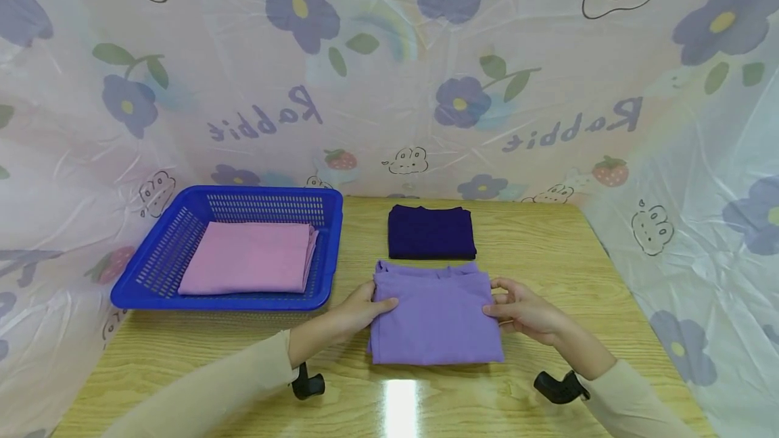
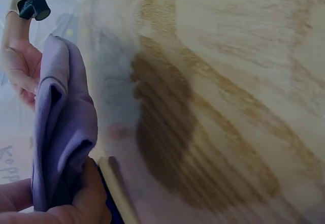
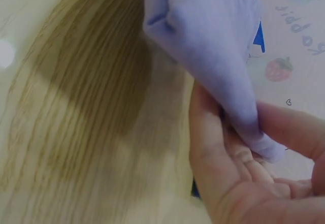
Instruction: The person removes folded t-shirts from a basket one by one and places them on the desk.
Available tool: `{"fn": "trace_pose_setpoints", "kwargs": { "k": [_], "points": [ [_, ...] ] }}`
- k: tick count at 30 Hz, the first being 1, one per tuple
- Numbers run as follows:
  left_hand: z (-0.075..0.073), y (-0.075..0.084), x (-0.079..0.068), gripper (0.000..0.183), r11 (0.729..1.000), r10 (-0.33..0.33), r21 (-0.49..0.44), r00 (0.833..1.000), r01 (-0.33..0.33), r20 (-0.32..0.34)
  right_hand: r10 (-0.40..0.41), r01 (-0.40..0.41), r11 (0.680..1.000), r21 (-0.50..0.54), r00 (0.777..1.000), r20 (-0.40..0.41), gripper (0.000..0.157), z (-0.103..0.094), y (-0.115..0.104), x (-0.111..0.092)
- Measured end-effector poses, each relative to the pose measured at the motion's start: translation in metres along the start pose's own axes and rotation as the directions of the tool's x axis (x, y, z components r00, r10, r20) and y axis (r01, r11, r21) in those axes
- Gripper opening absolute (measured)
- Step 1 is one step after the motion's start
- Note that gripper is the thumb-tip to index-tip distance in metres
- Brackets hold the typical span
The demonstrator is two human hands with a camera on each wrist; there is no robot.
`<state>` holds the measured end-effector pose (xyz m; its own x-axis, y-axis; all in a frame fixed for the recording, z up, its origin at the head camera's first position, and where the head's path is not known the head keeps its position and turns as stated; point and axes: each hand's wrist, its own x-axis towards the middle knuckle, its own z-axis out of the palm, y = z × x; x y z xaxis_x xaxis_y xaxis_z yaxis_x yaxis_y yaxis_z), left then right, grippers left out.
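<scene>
A folded light purple cloth is held between my two hands, in front of a folded dark navy cloth. My left hand pinches its left edge, thumb on the front face and fingers behind. At the opposite edge my right hand grips it the same way. Both wrist views show the purple cloth raised off the table, its folded layers seen from the side. In the right wrist view, thumb and fingers of the right hand close on a lower corner of the cloth.
A blue plastic basket stands at the left with a folded pink cloth lying in it. The wooden table is bordered at the back and sides by a printed curtain.
</scene>
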<state>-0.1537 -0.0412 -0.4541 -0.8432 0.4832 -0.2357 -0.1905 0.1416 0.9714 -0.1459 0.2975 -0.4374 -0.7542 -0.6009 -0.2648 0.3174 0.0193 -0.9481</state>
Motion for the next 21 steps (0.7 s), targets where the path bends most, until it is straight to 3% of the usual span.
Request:
{"fn": "trace_pose_setpoints", "kwargs": {
  "k": [8,21],
  "points": [
    [0.0,-0.011,0.008,0.057,0.999,-0.037,-0.002,0.999,0.037,-0.002,0.011,-0.011,1.0,-0.002,1.0,-0.01,0.038,-0.004,0.011,0.003],
    [-0.005,-0.024,0.02,0.045,0.997,-0.08,0.004,0.997,0.08,0.011,0.044,-0.044,0.999,0.018,0.998,-0.043,0.036,-0.007,0.024,0.008]
  ]
}}
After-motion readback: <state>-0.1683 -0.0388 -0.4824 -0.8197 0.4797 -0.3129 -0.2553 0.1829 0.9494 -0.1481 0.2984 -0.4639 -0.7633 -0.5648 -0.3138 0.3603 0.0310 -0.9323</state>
